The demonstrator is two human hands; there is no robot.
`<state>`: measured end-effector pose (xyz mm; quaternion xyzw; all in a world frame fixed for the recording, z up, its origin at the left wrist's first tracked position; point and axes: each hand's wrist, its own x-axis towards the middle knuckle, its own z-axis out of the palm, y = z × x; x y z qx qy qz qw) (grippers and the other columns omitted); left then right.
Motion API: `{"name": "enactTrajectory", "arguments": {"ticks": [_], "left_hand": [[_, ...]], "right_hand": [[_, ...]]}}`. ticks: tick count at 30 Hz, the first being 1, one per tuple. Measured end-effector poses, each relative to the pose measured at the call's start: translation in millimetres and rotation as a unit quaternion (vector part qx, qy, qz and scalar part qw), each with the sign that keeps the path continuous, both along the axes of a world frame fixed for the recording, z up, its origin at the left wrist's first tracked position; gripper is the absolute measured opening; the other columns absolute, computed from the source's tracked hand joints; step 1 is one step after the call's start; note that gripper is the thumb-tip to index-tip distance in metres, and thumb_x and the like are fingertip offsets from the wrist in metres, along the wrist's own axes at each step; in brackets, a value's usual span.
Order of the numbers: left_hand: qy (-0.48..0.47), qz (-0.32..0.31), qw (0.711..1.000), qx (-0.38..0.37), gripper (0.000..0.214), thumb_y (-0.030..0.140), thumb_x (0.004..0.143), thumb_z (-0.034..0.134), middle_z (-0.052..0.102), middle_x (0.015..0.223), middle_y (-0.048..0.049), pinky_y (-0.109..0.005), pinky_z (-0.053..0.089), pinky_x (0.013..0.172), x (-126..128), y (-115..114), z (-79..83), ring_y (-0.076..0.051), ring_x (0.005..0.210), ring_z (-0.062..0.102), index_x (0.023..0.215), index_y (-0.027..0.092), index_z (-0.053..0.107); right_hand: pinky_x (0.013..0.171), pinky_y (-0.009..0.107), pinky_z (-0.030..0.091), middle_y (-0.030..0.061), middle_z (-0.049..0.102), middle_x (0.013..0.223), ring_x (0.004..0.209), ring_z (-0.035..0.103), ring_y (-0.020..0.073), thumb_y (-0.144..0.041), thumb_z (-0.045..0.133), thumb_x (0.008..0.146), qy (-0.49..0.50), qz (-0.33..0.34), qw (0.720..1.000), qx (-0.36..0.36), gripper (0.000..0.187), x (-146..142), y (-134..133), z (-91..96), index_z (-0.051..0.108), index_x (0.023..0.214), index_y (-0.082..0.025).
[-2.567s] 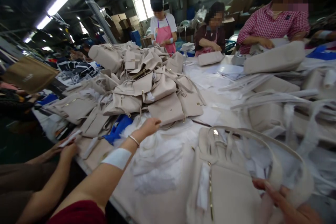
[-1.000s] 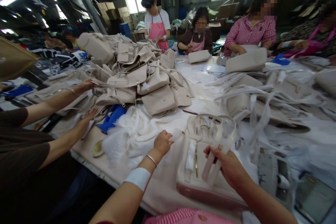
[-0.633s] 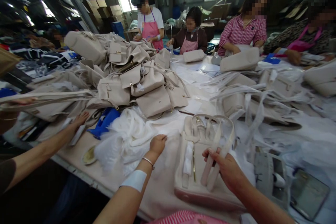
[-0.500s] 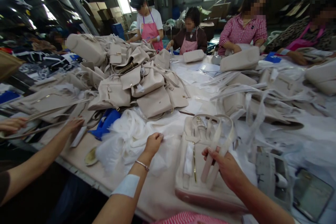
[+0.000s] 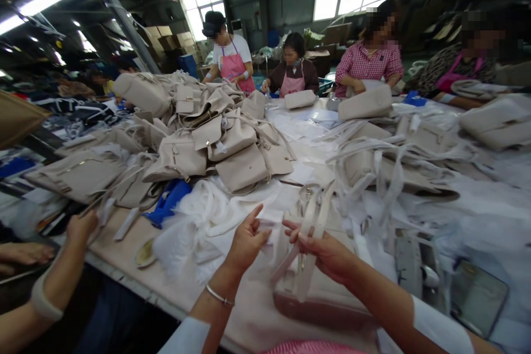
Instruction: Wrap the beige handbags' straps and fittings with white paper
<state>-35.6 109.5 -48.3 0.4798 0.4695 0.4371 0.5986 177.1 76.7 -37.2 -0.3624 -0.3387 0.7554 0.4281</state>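
Note:
A beige handbag (image 5: 327, 293) lies on the table's near edge right in front of me. My right hand (image 5: 326, 251) is closed around its two long straps (image 5: 314, 221), lifted off the bag. My left hand (image 5: 246, 240) pinches a piece of white tissue paper (image 5: 269, 224) just left of the straps, index finger raised. Both hands nearly touch above the bag.
A big heap of beige bags (image 5: 207, 133) fills the table's left middle, with white tissue (image 5: 199, 215) and a blue cloth (image 5: 170, 202) before it. More bags and straps (image 5: 385, 160) lie right. A co-worker's hand (image 5: 81, 227) is at left; several people work across the table.
My right hand has raised the straps off the bag. My left hand left the tissue pile, rose and came right with a piece of tissue, meeting the right hand.

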Motion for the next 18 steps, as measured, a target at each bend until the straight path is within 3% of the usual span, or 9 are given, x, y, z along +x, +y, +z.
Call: {"name": "enactTrajectory", "arguments": {"ticks": [3,6,8,11,12,14,16,18], "left_hand": [[0.085,-0.021,0.996,0.033,0.073,0.031,0.077,0.070,0.067,0.082,-0.0004,-0.023,0.047,0.063,11.2,-19.0,10.3,-0.012,0.070,0.060,0.143,0.021,0.039],[0.139,-0.058,0.987,0.060,0.071,0.031,0.080,0.066,0.066,0.083,-0.0006,-0.022,0.044,0.059,13.8,-36.4,13.7,-0.010,0.063,0.057,0.144,0.022,0.038],[0.158,-0.087,0.980,0.088,0.077,0.032,0.080,0.066,0.068,0.092,-0.0039,-0.024,0.046,0.063,10.9,-45.7,13.4,-0.013,0.070,0.060,0.148,0.022,0.031],[0.232,-0.132,0.953,0.144,0.099,0.036,0.073,0.073,0.068,0.103,-0.0069,-0.028,0.048,0.072,-0.6,-55.5,10.0,-0.017,0.081,0.063,0.152,0.022,0.015],[0.274,-0.157,0.935,0.160,0.100,0.038,0.070,0.075,0.068,0.104,-0.0071,-0.029,0.048,0.074,-6.5,-57.7,8.0,-0.019,0.084,0.063,0.151,0.023,0.019],[0.382,-0.230,0.880,0.163,0.078,0.041,0.069,0.075,0.071,0.100,-0.0059,-0.030,0.047,0.077,-22.4,-61.1,2.5,-0.022,0.086,0.064,0.140,0.025,0.046],[0.493,-0.287,0.812,0.122,0.039,0.041,0.072,0.070,0.073,0.090,-0.0046,-0.029,0.046,0.076,-43.9,-64.8,-4.5,-0.023,0.086,0.066,0.108,0.025,0.071],[0.567,-0.297,0.765,0.066,0.020,0.037,0.075,0.066,0.074,0.081,-0.0042,-0.029,0.046,0.075,-70.5,-72.0,-11.2,-0.023,0.082,0.067,0.086,0.023,0.075]], "right_hand": [[0.099,0.038,0.037,0.0091,0.069,0.104,0.105,0.058,0.0234,-0.040,0.080,0.069,0.007,0.002,1.000,0.016,0.030,-9.7,0.8,5.4,0.075,0.086,-0.016],[0.082,0.037,0.046,0.0032,0.068,0.073,0.073,0.062,0.0179,-0.040,0.080,0.067,0.051,-0.017,0.997,-0.052,0.031,-14.4,2.5,9.0,0.074,0.084,-0.016],[0.079,0.036,0.048,0.0035,0.069,0.074,0.071,0.062,0.0174,-0.039,0.080,0.067,0.082,-0.050,0.993,-0.075,0.028,-13.9,2.8,12.7,0.074,0.082,-0.016],[0.084,0.034,0.049,0.0066,0.072,0.091,0.084,0.065,0.0189,-0.037,0.078,0.071,0.103,-0.096,0.989,-0.043,0.025,-6.6,-1.9,23.3,0.074,0.084,-0.016],[0.085,0.033,0.049,0.0065,0.072,0.094,0.086,0.065,0.0189,-0.037,0.077,0.072,0.105,-0.102,0.989,-0.028,0.024,-1.7,-5.0,28.1,0.074,0.085,-0.016],[0.084,0.033,0.051,0.0047,0.071,0.092,0.086,0.066,0.0186,-0.037,0.075,0.075,0.106,-0.111,0.988,-0.001,0.022,12.7,-11.9,38.6,0.074,0.086,-0.019],[0.083,0.034,0.053,0.0029,0.071,0.088,0.083,0.066,0.0183,-0.039,0.073,0.076,0.097,-0.141,0.985,0.022,0.020,33.5,-17.9,48.1,0.074,0.084,-0.021],[0.083,0.034,0.054,0.0017,0.070,0.086,0.081,0.066,0.0181,-0.040,0.072,0.075,0.079,-0.195,0.977,0.042,0.019,58.1,-21.7,54.4,0.073,0.083,-0.023]]}}
